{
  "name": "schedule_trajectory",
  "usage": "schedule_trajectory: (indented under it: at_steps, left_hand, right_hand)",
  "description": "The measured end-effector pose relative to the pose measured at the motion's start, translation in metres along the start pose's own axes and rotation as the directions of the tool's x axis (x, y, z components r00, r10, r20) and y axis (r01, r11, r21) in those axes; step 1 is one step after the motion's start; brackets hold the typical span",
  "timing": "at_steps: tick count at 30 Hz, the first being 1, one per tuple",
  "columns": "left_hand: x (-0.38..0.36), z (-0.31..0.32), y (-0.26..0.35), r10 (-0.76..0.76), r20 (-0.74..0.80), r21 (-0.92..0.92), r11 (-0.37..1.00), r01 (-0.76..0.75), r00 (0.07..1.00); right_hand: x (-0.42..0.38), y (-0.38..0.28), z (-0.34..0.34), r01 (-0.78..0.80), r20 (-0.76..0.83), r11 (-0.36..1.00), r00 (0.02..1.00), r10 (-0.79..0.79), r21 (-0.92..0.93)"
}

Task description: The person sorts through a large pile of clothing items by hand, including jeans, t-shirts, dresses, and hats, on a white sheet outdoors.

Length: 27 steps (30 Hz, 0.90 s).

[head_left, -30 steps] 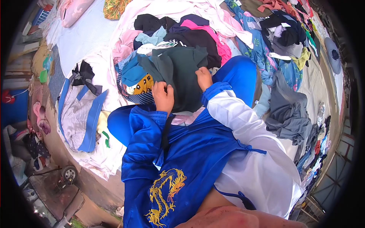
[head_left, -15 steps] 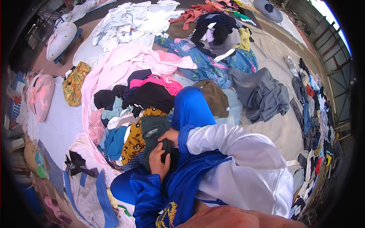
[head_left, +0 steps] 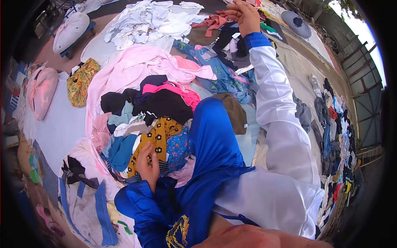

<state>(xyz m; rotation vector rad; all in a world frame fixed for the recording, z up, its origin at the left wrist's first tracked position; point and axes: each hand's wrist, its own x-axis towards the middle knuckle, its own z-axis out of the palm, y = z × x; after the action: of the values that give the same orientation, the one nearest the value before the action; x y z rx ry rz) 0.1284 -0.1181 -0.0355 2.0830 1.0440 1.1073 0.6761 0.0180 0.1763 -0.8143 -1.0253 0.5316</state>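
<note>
My left hand (head_left: 148, 167) is open in front of my lap, fingers loosely apart and empty. It overlaps the edge of a mustard cloth with dark flowers (head_left: 159, 134). Beside that lie a blue flowered cloth (head_left: 178, 149), a teal garment (head_left: 123, 152) and a black garment (head_left: 169, 104). My right hand (head_left: 245, 17) is raised far out on a stretched arm, its fingers extended and holding nothing. Below it in this view is a pile of dark clothes (head_left: 226, 43), resting on a blue flamingo-print cloth (head_left: 215, 74) and partly hidden by the arm.
White clothes (head_left: 153, 22) are heaped at the back. A pink sheet (head_left: 136, 62) spreads under the near pile. A brown garment (head_left: 231, 111) lies beside my knee, a grey one (head_left: 302, 113) past my arm. Mixed clothes (head_left: 335, 120) line the right side; stuffed sacks (head_left: 43, 93) stand left.
My right hand has swung from my lap up and outward. The dark green garment both hands held has left my lap. My left hand has let go and shifted slightly left.
</note>
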Motion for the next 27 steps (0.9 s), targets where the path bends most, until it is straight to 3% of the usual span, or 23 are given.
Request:
schedule_trajectory:
  at_steps: [1, 2, 5, 8, 10, 13, 16, 17, 22, 24, 27]
  left_hand:
    - [0.009, -0.004, -0.004, -0.016, -0.055, -0.034, 0.999, 0.014, 0.998]
    - [0.018, -0.014, -0.017, -0.009, -0.055, 0.045, 0.999, 0.012, 0.998]
    - [0.041, -0.047, -0.046, -0.247, -0.179, 0.034, 0.966, 0.257, 0.952]
    - [0.039, -0.075, -0.114, -0.458, -0.374, -0.06, 0.88, 0.471, 0.807]
    - [0.044, -0.094, -0.121, -0.484, -0.41, -0.189, 0.874, 0.447, 0.773]
    - [0.046, -0.108, -0.12, -0.549, -0.451, -0.251, 0.835, 0.49, 0.704]
    - [0.045, -0.11, -0.118, -0.572, -0.426, -0.228, 0.818, 0.528, 0.701]
    - [0.044, -0.109, -0.115, -0.572, -0.422, -0.223, 0.818, 0.531, 0.704]
    - [0.042, -0.103, -0.121, -0.573, -0.398, -0.139, 0.81, 0.57, 0.717]
    - [0.041, -0.101, -0.125, -0.574, -0.387, -0.144, 0.81, 0.568, 0.721]
    - [0.041, -0.095, -0.125, -0.587, -0.309, -0.125, 0.805, 0.58, 0.749]
  right_hand:
    - [-0.04, 0.038, 0.023, -0.149, 0.019, 0.987, 0.989, 0.15, -0.06]
    - [-0.08, 0.087, 0.05, -0.314, 0.048, 0.943, 0.946, 0.321, -0.11]
    - [-0.211, 0.212, 0.115, -0.64, 0.139, 0.692, 0.692, 0.708, -0.333]
    - [-0.316, 0.288, 0.17, -0.637, 0.206, 0.484, 0.461, 0.863, -0.6]
    - [-0.372, 0.318, 0.19, -0.309, 0.269, 0.525, 0.595, 0.757, -0.793]
    - [-0.388, 0.33, 0.215, -0.104, 0.218, 0.449, 0.764, 0.608, -0.888]
    - [-0.372, 0.335, 0.226, -0.047, 0.164, 0.381, 0.85, 0.502, -0.923]
    - [-0.364, 0.334, 0.226, -0.007, 0.17, 0.313, 0.827, 0.536, -0.95]
    - [-0.344, 0.367, 0.181, -0.109, -0.186, -0.157, 0.733, 0.654, -0.982]
    - [-0.345, 0.38, 0.149, -0.148, -0.282, -0.257, 0.721, 0.633, -0.955]
    - [-0.343, 0.397, 0.127, -0.247, -0.236, -0.066, 0.763, 0.601, -0.967]
